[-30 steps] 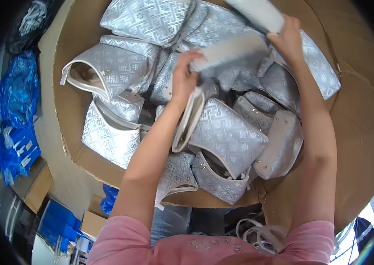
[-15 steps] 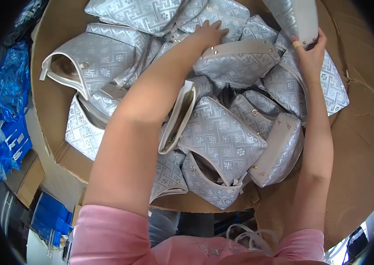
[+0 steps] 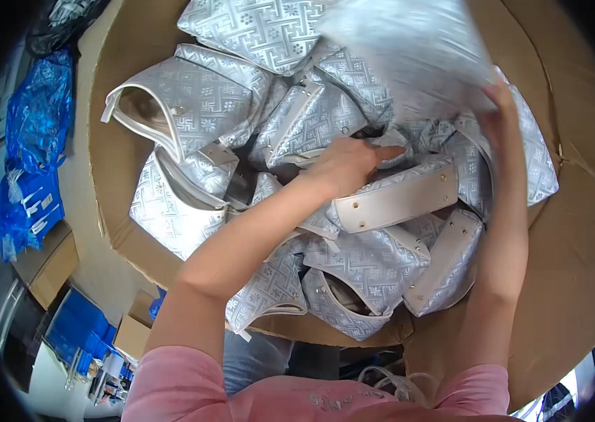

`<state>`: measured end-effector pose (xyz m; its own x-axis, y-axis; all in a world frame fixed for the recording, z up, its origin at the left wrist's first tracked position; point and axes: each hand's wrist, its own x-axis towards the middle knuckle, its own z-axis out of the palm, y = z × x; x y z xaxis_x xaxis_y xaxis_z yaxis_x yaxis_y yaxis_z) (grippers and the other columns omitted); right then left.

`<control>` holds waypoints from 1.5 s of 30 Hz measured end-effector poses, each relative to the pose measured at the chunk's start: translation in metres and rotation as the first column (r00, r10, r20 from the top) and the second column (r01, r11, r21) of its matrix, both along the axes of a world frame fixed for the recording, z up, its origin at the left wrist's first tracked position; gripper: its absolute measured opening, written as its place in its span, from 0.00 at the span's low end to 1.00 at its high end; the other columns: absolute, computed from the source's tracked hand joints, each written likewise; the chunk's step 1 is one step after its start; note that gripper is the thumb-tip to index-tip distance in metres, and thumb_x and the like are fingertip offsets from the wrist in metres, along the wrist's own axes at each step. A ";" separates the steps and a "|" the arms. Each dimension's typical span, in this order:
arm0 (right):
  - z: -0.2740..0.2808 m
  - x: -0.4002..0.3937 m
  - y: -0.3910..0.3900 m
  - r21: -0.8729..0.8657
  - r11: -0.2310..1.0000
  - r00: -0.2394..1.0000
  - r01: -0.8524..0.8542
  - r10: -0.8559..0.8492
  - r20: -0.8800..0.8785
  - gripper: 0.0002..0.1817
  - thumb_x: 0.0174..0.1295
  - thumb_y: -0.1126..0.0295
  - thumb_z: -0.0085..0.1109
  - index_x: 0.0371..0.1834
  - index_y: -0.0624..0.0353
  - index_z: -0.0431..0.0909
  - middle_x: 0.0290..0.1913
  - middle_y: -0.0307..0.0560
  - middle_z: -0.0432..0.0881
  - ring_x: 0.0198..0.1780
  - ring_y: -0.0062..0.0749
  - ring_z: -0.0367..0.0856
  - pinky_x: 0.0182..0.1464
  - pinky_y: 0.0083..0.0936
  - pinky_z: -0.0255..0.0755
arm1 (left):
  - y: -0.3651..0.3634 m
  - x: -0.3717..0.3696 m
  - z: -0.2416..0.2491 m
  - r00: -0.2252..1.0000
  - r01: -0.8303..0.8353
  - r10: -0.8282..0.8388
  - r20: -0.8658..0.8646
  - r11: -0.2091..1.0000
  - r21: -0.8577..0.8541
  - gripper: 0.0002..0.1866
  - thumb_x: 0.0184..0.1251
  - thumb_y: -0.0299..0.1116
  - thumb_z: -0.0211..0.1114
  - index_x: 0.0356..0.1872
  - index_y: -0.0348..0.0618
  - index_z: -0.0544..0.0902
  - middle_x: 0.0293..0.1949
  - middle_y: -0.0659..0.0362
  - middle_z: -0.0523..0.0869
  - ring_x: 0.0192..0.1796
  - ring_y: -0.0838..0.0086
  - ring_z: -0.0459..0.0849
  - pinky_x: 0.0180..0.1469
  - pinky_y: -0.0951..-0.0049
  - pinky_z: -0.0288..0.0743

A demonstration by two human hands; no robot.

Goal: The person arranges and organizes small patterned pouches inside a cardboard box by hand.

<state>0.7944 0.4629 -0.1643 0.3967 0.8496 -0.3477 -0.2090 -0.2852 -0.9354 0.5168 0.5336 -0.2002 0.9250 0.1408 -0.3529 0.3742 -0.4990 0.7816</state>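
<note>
1. Box (image 3: pixel 578 232) of brown cardboard holds a heap of silver patterned bags.
2. Raised bag (image 3: pixel 410 53), blurred, hangs above the heap at the far side, gripped at its lower right edge by the right hand (image 3: pixel 501 105).
3. Flat bag (image 3: pixel 396 204) lies mid-heap, pale studded base up.
4. Left hand (image 3: pixel 346 165) rests on the flat bag, fingers loosely spread, pointing right.

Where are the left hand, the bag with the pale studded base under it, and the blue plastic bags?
left hand (image 3: pixel 345 163): head view, on its back.
bag with the pale studded base (image 3: pixel 397 204): head view, on the base panel.
blue plastic bags (image 3: pixel 27 151): head view, on the crumpled plastic.
</note>
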 end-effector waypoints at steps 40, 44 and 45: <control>0.073 -0.138 -0.017 -0.668 0.731 0.740 -0.140 0.525 0.420 0.39 0.58 0.61 0.65 0.72 0.57 0.60 0.65 0.52 0.72 0.65 0.48 0.71 0.60 0.40 0.70 | 0.011 -0.077 -0.047 0.766 -0.576 0.564 -0.309 0.815 0.062 0.39 0.48 0.29 0.71 0.66 0.53 0.65 0.60 0.48 0.72 0.63 0.49 0.69 0.62 0.44 0.64; 0.081 -0.156 -0.036 -0.793 0.598 -0.007 -0.112 0.798 0.603 0.44 0.48 0.68 0.70 0.72 0.50 0.61 0.65 0.54 0.71 0.65 0.50 0.69 0.63 0.44 0.65 | 0.012 -0.065 -0.051 0.711 -0.628 0.621 -0.330 0.772 0.098 0.41 0.48 0.30 0.70 0.68 0.48 0.63 0.60 0.47 0.71 0.64 0.49 0.69 0.64 0.53 0.65; 0.076 -0.145 -0.037 -0.786 0.606 0.065 -0.121 0.795 0.603 0.44 0.46 0.69 0.70 0.72 0.50 0.62 0.65 0.55 0.71 0.65 0.51 0.70 0.64 0.45 0.64 | 0.015 -0.063 -0.045 0.713 -0.630 0.622 -0.323 0.771 0.093 0.41 0.48 0.30 0.70 0.68 0.48 0.63 0.60 0.47 0.71 0.64 0.49 0.69 0.64 0.53 0.65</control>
<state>0.6492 0.4259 -0.0882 0.2676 0.8377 -0.4760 0.9475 -0.3185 -0.0278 0.4534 0.5484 -0.2452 0.4625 0.6360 -0.6177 0.8213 -0.0448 0.5688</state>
